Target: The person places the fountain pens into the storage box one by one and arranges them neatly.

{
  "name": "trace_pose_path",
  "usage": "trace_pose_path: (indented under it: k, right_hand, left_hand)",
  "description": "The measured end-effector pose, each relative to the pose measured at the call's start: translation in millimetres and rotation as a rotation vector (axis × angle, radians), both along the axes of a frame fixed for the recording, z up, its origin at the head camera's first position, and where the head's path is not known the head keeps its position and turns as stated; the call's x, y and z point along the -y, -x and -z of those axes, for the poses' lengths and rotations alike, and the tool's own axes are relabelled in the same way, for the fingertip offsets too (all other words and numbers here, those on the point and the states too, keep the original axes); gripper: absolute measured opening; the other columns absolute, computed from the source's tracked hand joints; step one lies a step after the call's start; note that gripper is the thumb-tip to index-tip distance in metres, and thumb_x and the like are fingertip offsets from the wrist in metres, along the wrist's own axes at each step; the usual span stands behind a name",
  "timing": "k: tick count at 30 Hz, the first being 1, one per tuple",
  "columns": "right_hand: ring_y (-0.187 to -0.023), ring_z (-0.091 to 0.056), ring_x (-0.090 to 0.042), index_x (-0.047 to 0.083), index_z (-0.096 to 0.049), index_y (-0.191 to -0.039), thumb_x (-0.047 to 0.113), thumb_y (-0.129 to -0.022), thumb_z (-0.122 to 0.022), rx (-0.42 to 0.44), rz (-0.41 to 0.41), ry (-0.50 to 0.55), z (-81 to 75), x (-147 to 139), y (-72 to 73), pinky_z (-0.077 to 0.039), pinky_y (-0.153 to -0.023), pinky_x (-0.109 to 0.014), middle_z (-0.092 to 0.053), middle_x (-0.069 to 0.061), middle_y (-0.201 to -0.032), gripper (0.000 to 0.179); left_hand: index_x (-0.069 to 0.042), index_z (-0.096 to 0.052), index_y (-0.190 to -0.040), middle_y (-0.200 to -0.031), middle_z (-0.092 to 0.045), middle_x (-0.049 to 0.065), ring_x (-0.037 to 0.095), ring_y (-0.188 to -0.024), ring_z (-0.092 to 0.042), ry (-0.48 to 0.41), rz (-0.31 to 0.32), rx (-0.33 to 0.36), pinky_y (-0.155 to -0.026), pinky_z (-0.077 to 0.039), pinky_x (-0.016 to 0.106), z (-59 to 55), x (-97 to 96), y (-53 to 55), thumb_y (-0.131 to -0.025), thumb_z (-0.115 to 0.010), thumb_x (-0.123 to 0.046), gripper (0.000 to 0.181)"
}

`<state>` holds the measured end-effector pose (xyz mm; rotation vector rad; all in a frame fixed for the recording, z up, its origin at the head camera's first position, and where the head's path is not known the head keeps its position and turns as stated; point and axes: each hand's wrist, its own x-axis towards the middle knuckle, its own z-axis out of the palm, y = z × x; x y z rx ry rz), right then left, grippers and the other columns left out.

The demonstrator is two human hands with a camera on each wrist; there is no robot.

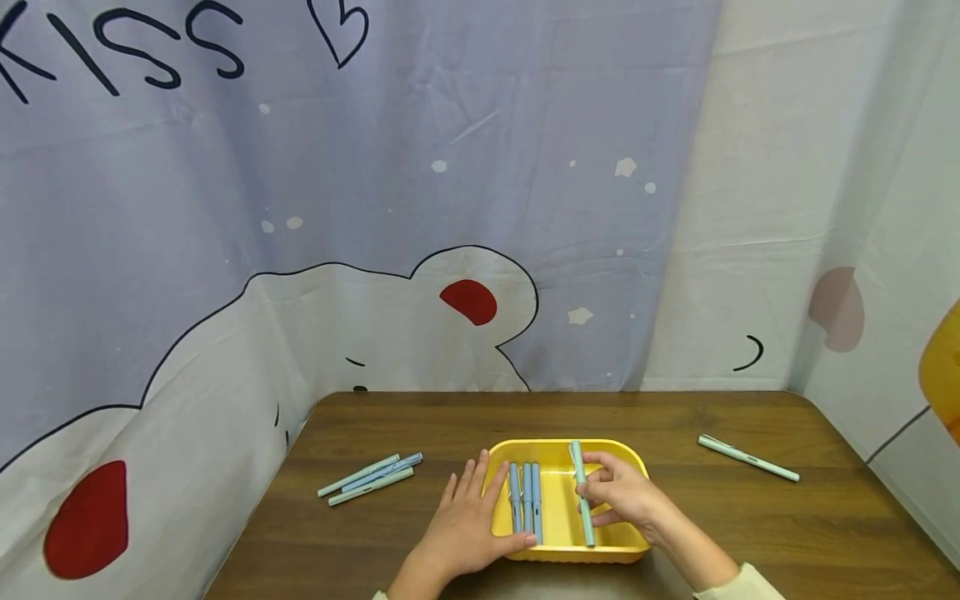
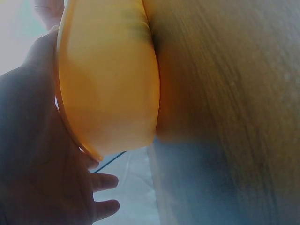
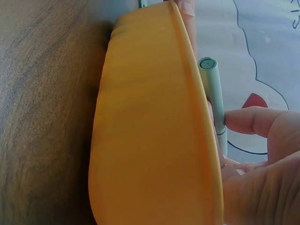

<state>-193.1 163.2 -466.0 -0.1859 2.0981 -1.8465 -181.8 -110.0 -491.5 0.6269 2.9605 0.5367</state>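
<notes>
My right hand (image 1: pixel 618 496) pinches a light green pen (image 1: pixel 582 496) between thumb and fingers over the right part of a yellow tray (image 1: pixel 570 553). In the right wrist view the thumb presses on the side of that pen (image 3: pixel 213 93), just beyond the tray's rim. Several blue pens (image 1: pixel 527 500) lie side by side at the tray's left end. Across the tray's left rim rests my left hand (image 1: pixel 468 521), its fingers spread and straight and its thumb at the lower ends of the blue pens. The left wrist view shows this hand along the tray's outer wall (image 2: pixel 108 79).
Left of the tray, two light green pens (image 1: pixel 372 487) and a blue pen (image 1: pixel 384 472) lie together on the wooden table (image 1: pixel 300 550). Another light green pen (image 1: pixel 748 458) lies on the right. A printed curtain (image 1: pixel 465 167) hangs behind the table.
</notes>
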Motion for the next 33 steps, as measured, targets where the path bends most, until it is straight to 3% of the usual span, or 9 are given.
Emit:
trace_pose_path:
  k: [14, 33]
  right_hand:
    - [-0.082, -0.067, -0.025, -0.014, -0.030, -0.147, 0.003, -0.094, -0.065, -0.007, 0.024, -0.035, 8.8, 8.9, 5.1, -0.061, -0.066, -0.042, -0.063, -0.021, -0.102, 0.065]
    - [-0.079, -0.063, -0.023, -0.013, -0.035, -0.144, 0.001, -0.089, -0.064, 0.000, 0.039, -0.060, 16.6, 21.4, 5.9, -0.061, -0.065, -0.044, -0.059, -0.015, -0.095, 0.063]
  left_hand:
    - [-0.020, -0.024, -0.163, -0.170, -0.009, 0.015, 0.040, -0.153, -0.017, -0.012, 0.001, 0.017, -0.119, -0.018, 0.064, -0.6, -0.1, -0.1, -0.082, -0.056, -0.082, 0.106]
    - [-0.019, -0.025, -0.163, -0.170, -0.009, 0.015, 0.041, -0.153, -0.019, -0.013, 0.004, -0.001, -0.119, -0.019, 0.064, -0.7, 0.6, -0.6, -0.083, -0.057, -0.081, 0.106]
